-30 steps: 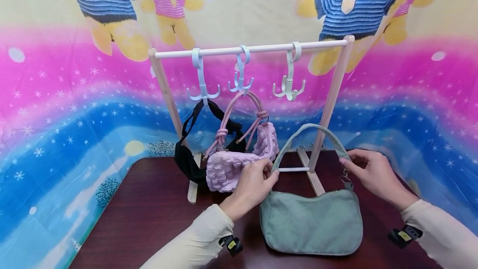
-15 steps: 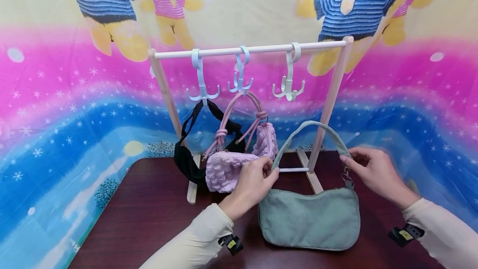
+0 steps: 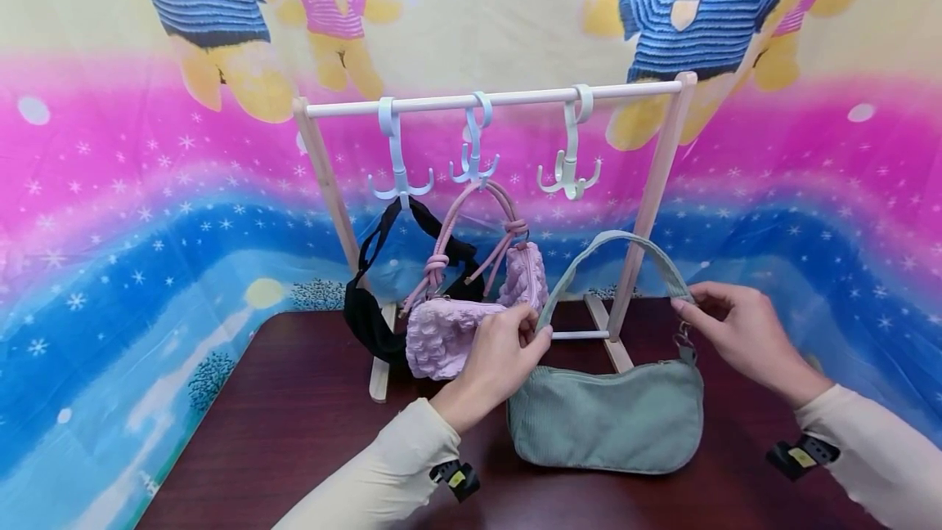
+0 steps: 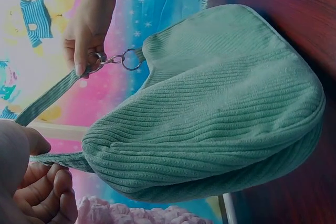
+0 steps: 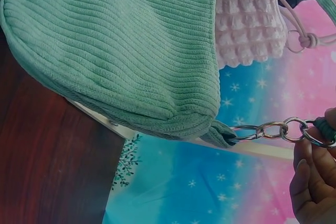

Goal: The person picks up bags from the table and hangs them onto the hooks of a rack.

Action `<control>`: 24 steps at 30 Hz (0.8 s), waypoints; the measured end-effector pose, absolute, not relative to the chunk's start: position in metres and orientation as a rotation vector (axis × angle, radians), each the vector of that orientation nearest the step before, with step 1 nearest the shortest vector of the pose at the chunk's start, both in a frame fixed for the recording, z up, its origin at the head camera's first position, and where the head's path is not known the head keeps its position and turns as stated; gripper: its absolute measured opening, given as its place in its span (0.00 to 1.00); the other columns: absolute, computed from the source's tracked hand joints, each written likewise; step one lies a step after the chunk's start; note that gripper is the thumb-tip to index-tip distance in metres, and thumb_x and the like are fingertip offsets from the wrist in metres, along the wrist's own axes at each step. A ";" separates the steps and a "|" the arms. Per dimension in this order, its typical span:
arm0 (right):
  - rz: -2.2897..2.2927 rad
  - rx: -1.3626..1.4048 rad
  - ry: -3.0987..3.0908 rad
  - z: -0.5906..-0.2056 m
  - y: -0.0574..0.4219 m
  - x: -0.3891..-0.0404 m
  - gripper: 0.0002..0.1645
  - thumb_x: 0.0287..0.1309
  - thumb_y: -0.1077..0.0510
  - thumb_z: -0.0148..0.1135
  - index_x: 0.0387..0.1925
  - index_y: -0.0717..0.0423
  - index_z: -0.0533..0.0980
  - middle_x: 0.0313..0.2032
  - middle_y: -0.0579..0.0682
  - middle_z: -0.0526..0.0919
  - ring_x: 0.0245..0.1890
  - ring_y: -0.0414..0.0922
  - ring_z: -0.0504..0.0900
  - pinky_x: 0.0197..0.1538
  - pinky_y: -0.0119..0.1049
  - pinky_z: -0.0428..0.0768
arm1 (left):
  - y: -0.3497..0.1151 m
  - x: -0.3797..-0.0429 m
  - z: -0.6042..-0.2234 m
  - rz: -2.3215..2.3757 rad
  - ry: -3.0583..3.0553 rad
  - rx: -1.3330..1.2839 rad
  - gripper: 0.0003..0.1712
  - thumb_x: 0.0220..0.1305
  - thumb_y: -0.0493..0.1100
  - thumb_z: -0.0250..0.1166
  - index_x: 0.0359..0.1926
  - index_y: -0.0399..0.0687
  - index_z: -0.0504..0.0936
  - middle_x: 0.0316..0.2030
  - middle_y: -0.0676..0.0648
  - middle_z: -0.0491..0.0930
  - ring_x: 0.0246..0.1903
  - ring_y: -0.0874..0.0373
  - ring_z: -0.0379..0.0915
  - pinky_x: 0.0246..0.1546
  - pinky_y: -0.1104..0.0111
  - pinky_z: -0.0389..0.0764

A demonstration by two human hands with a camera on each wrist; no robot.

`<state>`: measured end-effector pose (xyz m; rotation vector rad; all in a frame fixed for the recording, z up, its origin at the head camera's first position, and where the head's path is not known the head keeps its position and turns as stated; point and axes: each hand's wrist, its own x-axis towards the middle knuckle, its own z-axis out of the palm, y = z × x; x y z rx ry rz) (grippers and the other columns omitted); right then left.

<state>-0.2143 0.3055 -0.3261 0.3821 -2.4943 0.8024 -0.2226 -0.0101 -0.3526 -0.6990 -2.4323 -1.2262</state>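
A green corduroy shoulder bag [image 3: 607,424] hangs by its strap between both hands, in front of the rack. My left hand [image 3: 503,357] pinches the left end of the strap, just above the bag's corner. At the other end, my right hand [image 3: 746,338] pinches the strap beside the metal rings [image 5: 273,130] that join it to the bag. The strap [image 3: 614,240] arches up between the hands. Behind my left hand, a lilac puffy bag [image 3: 445,338] hangs by pink cords from the middle hook [image 3: 474,158]. A black bag [image 3: 368,325] hangs from the left hook [image 3: 400,174].
A wooden rack [image 3: 508,96] stands on the dark red table [image 3: 294,399]. Its pale green right hook [image 3: 569,174] bears no bag and sits above the green strap. A patterned cloth [image 3: 147,211] covers the wall behind.
The green bag has risen and shifted slightly left, toward the rack. Both hands keep their hold on the strap; my right hand has moved up a little. The hanging bags stay put.
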 end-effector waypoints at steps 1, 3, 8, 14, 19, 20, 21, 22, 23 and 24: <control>0.802 0.382 -2.493 -0.326 0.306 -0.215 0.06 0.66 0.56 0.66 0.40 0.54 0.84 0.26 0.51 0.86 0.22 0.31 0.78 0.24 0.28 0.73 | -0.010 -0.223 -0.352 -1.225 -2.429 -0.701 0.09 0.69 0.46 0.65 0.31 0.50 0.79 0.20 0.55 0.75 0.20 0.68 0.66 0.26 0.75 0.68; 0.801 0.381 -2.489 -0.324 0.306 -0.215 0.07 0.66 0.55 0.66 0.40 0.54 0.84 0.26 0.51 0.86 0.22 0.32 0.78 0.24 0.28 0.72 | -0.010 -0.223 -0.351 -1.226 -2.421 -0.708 0.09 0.69 0.45 0.65 0.31 0.50 0.79 0.20 0.55 0.75 0.20 0.67 0.66 0.25 0.75 0.68; 0.827 0.370 -2.473 -0.322 0.303 -0.216 0.06 0.65 0.57 0.68 0.39 0.55 0.85 0.26 0.52 0.86 0.22 0.33 0.79 0.25 0.27 0.73 | -0.009 -0.223 -0.349 -1.232 -2.405 -0.716 0.09 0.69 0.44 0.65 0.30 0.50 0.79 0.20 0.55 0.74 0.20 0.67 0.66 0.25 0.75 0.68; 0.812 0.391 -2.461 -0.321 0.302 -0.217 0.05 0.66 0.56 0.67 0.37 0.53 0.84 0.26 0.52 0.87 0.22 0.30 0.79 0.25 0.27 0.73 | -0.009 -0.223 -0.347 -1.226 -2.400 -0.714 0.09 0.69 0.45 0.65 0.30 0.49 0.80 0.20 0.54 0.75 0.19 0.68 0.66 0.25 0.76 0.69; 0.835 0.386 -2.443 -0.318 0.299 -0.217 0.05 0.65 0.57 0.68 0.38 0.54 0.85 0.26 0.52 0.87 0.23 0.29 0.79 0.25 0.26 0.71 | -0.010 -0.222 -0.345 -1.252 -2.391 -0.716 0.10 0.69 0.44 0.65 0.30 0.49 0.79 0.19 0.54 0.74 0.19 0.68 0.66 0.25 0.75 0.68; 0.836 0.387 -2.439 -0.317 0.299 -0.217 0.05 0.65 0.57 0.68 0.38 0.55 0.85 0.26 0.52 0.87 0.22 0.29 0.78 0.25 0.26 0.71 | -0.011 -0.222 -0.345 -1.257 -2.389 -0.716 0.10 0.69 0.44 0.65 0.30 0.49 0.79 0.19 0.54 0.74 0.19 0.68 0.66 0.25 0.75 0.68; 0.842 0.380 -2.437 -0.317 0.298 -0.218 0.05 0.64 0.57 0.68 0.38 0.55 0.85 0.26 0.52 0.87 0.22 0.30 0.79 0.25 0.26 0.71 | -0.011 -0.222 -0.344 -1.257 -2.385 -0.715 0.10 0.69 0.44 0.65 0.29 0.49 0.79 0.19 0.54 0.74 0.19 0.68 0.66 0.25 0.75 0.68; 0.840 0.378 -2.437 -0.316 0.298 -0.218 0.05 0.64 0.57 0.68 0.38 0.54 0.85 0.26 0.52 0.87 0.22 0.31 0.78 0.24 0.27 0.70 | -0.011 -0.222 -0.344 -1.255 -2.382 -0.713 0.10 0.69 0.44 0.65 0.29 0.50 0.79 0.19 0.54 0.74 0.19 0.68 0.66 0.25 0.75 0.68; 0.838 0.379 -2.437 -0.315 0.297 -0.218 0.05 0.64 0.57 0.68 0.38 0.54 0.85 0.26 0.52 0.87 0.22 0.31 0.78 0.24 0.27 0.70 | -0.011 -0.222 -0.343 -1.253 -2.376 -0.712 0.10 0.68 0.43 0.66 0.29 0.50 0.79 0.19 0.54 0.74 0.19 0.68 0.66 0.25 0.75 0.68; 0.837 0.380 -2.437 -0.315 0.297 -0.218 0.05 0.64 0.57 0.69 0.38 0.55 0.86 0.26 0.52 0.87 0.22 0.31 0.78 0.24 0.27 0.71 | -0.011 -0.222 -0.343 -1.252 -2.371 -0.711 0.10 0.68 0.43 0.66 0.29 0.50 0.79 0.19 0.54 0.74 0.19 0.68 0.66 0.25 0.75 0.68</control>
